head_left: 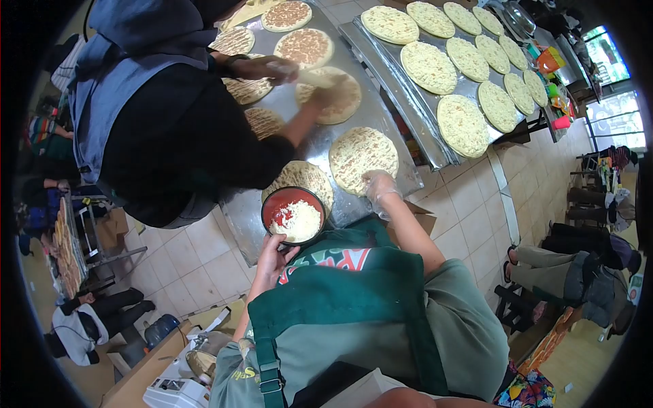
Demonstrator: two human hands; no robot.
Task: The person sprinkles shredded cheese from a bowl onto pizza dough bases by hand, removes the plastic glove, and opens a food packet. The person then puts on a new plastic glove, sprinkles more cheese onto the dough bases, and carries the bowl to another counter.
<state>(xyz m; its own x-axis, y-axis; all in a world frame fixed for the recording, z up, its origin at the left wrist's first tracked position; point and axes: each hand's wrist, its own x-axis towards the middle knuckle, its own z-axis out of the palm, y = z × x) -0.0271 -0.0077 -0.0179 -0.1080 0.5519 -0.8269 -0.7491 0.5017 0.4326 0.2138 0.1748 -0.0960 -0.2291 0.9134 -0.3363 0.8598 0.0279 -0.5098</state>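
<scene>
My left hand (pixel 273 257) grips the side of a bowl (pixel 264 216), dark outside and red inside, which holds grated white cheese (pixel 299 221). Over the near edge of a round pizza base (pixel 362 158) strewn with pale cheese is my right hand (pixel 382 192), in a clear plastic glove. Its fingers are bunched and point down at the topping; whatever they hold is hidden. Partly behind the bowl lies another pizza base (pixel 299 178) with brown sauce streaks and some cheese. Both bases rest on a metal table (pixel 238 221).
A co-worker in black sleeves (pixel 197 129) leans over the table from the left, hands blurred above a sauced base (pixel 333 102). More sauced bases lie beyond. At upper right, cheese-topped bases (pixel 462 126) cover a second metal table (pixel 388 78). Other people (pixel 578 275) are at the right.
</scene>
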